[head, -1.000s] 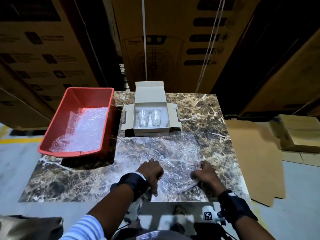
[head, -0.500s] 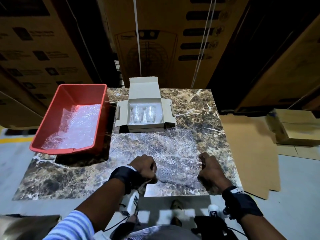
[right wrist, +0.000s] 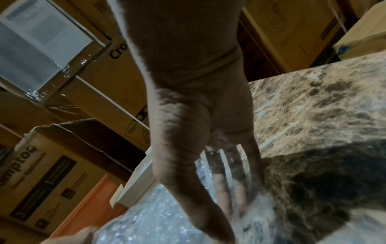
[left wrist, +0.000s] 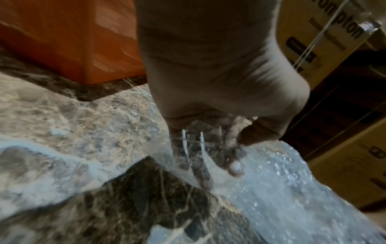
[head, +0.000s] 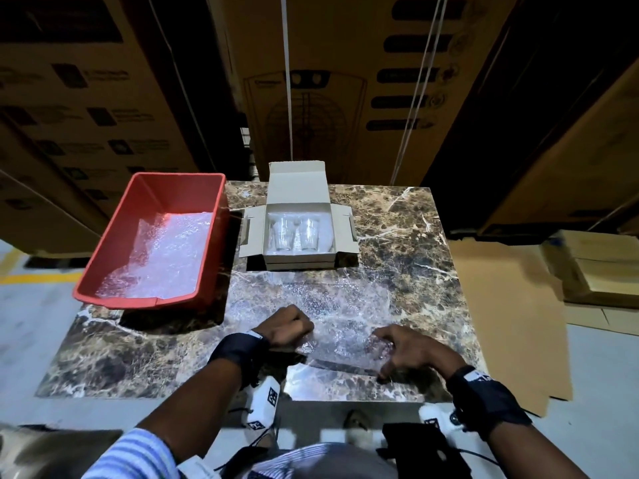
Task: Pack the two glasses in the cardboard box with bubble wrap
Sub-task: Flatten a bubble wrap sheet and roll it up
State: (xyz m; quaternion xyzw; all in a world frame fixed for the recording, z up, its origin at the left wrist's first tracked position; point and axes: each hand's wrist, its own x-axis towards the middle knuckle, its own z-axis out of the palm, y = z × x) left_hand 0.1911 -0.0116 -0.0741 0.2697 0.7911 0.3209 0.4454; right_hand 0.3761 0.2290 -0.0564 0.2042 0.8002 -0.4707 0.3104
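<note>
The near edge of the bubble wrap sheet (head: pixel 332 316) is being gripped by the curled left hand (head: pixel 288 326) and pinched by the right hand (head: pixel 411 350) fingers above the marble surface (head: pixel 415 243).

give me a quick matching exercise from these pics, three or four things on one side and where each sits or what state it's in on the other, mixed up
Things:
1. two glasses
2. red bin
3. bubble wrap sheet
4. cardboard box

Places or states:
A. gripped at its near edge by both hands
B. left side of the table
C. flaps open
D. side by side in the box

Pairs: 1-D, 2-B, 3-A, 4-C
</note>
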